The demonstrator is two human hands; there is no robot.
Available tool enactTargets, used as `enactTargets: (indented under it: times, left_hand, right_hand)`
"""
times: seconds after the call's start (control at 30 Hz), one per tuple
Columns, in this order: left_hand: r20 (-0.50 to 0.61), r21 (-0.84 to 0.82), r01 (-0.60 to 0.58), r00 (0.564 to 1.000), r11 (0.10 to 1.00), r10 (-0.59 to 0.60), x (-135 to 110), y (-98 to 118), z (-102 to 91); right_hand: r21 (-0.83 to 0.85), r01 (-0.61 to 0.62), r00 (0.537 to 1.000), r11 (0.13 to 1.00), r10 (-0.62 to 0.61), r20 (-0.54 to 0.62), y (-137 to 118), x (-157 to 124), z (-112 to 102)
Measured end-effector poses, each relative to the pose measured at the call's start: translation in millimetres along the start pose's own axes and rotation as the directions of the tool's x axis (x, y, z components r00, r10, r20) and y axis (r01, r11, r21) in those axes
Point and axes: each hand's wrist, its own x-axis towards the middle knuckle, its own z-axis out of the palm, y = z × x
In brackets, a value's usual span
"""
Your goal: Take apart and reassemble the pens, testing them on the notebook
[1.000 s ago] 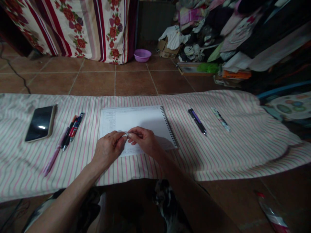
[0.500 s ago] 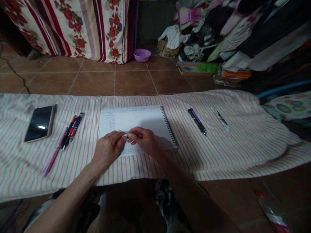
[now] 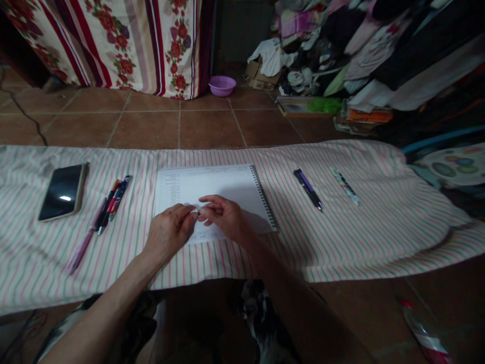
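Observation:
Above the near part of an open spiral notebook (image 3: 215,179), my two hands meet at the fingertips. My left hand (image 3: 168,227) is closed in a pinch on a small white piece (image 3: 196,210), too small to name more exactly. From the other side, the thumb and a fingertip of my right hand (image 3: 226,216) pinch at the same piece, with its other fingers loosely curled and a little apart. Printed lines and a column of writing show on the notebook's page; its wire binding runs down the right side.
On the striped cloth (image 3: 371,242), a phone (image 3: 62,192) and several pens (image 3: 109,205) lie to the left. To the right are a dark purple pen (image 3: 308,189) and a patterned pen (image 3: 344,186). A bottle (image 3: 424,331) lies on the floor at lower right.
My right hand's fingers have lifted and spread slightly, while its fingertips stay at the small white piece. My left hand has hardly moved.

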Motion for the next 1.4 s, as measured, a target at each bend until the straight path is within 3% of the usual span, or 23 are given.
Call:
enactTargets:
  times: [0.3, 0.53, 0.9, 1.27, 1.4]
  left_hand:
    - [0.012, 0.019, 0.006, 1.0, 1.0, -0.006, -0.2, 0.5, 0.8]
    - [0.013, 0.022, 0.011, 1.0, 1.0, -0.012, 0.3, 1.1, 0.3]
    - [0.008, 0.028, 0.018, 1.0, 0.999, -0.018, 0.5, 0.2, 0.3]
    - [0.021, 0.01, 0.01, 1.0, 1.0, -0.01, -0.7, 0.7, -0.2]
    - [0.031, 0.005, 0.02, 0.999, 1.0, -0.02, 0.3, 0.6, -0.9]
  right_hand:
    - [-0.021, -0.003, 1.0, 1.0, 0.003, -0.031, -1.7, -0.3, 2.6]
    - [0.057, -0.036, 0.998, 0.998, 0.039, -0.046, 1.6, 2.2, 1.5]
    - [0.091, -0.019, 1.0, 0.996, 0.018, 0.017, 3.1, 2.3, -1.3]
    - [-0.047, -0.033, 0.999, 0.998, 0.032, -0.016, -4.0, -0.5, 2.1]
    - [0.008, -0.033, 0.999, 0.999, 0.033, -0.011, -3.5, 0.5, 1.2]
